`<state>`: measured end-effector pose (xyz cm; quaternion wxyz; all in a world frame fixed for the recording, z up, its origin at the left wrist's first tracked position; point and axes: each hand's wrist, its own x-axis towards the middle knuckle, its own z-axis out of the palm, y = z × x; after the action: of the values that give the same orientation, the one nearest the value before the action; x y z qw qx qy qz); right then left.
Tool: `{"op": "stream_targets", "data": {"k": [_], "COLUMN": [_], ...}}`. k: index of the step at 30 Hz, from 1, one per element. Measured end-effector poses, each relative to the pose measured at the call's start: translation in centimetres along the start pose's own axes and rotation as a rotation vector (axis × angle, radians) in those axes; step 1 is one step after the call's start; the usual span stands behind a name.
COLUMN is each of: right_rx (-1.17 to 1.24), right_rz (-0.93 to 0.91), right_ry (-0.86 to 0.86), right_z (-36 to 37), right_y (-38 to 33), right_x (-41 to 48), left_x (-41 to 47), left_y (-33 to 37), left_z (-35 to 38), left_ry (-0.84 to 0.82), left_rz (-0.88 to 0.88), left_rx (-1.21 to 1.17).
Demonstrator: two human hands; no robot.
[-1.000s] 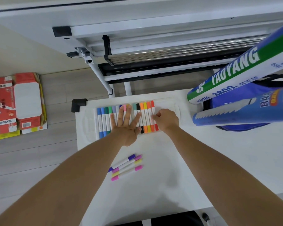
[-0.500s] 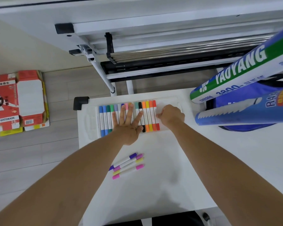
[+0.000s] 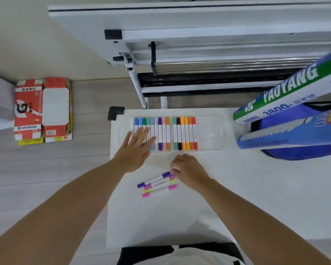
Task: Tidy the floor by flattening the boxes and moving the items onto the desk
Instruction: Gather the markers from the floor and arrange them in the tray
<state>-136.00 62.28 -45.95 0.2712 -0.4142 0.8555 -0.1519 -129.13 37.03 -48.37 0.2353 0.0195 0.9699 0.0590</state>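
Our left hand (image 3: 137,148) lies flat, fingers spread, on markers in the clear tray (image 3: 210,138) on the tabletop (image 3: 237,188). Right hand (image 3: 189,169) loosely curled, touching loose markers (image 3: 157,183), grip unclear. Flattened boxes (image 3: 43,109) on floor (image 3: 65,169).

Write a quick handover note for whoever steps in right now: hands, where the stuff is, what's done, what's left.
Left hand: open, flat on the left end of the marker tray, holding nothing.
Right hand: fingertips at the four loose markers, none gripped yet as far as I can tell.
The tray sits at the desk's far edge with a row of markers and a gap mid-row. Shuttlecock tube and blue bag are on the desk, right side.
Done: boxes look flattened, stacked on the floor at left.
Left: probably slot the loose markers into the tray.
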Motion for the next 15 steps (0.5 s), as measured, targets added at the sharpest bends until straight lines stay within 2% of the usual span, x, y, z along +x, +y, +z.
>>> {"op": "stream_targets", "data": {"k": [4, 7, 12, 15], "right_rx": [-0.090, -0.262, -0.318, -0.247], "right_rz": [-0.172, -0.282, -0.176, -0.099], "right_ry": [-0.120, -0.219, -0.215, -0.205], "right_z": [1.4, 2.2, 2.5, 2.6], "right_y": [-3.0, -4.4, -4.4, -3.4], "right_x": [1.0, 1.2, 0.5, -0.2], "left_x": [-2.5, -3.1, -2.8, -2.2], "left_y": [-1.4, -1.1, 0.4, 1.3], "left_z": [0.7, 1.0, 1.0, 0.7], "left_ry": [0.033, 0.043, 0.052, 0.050], "left_rz": [-0.116, -0.157, -0.146, -0.127], "left_rx": [-0.042, -0.094, -0.102, -0.115]}}
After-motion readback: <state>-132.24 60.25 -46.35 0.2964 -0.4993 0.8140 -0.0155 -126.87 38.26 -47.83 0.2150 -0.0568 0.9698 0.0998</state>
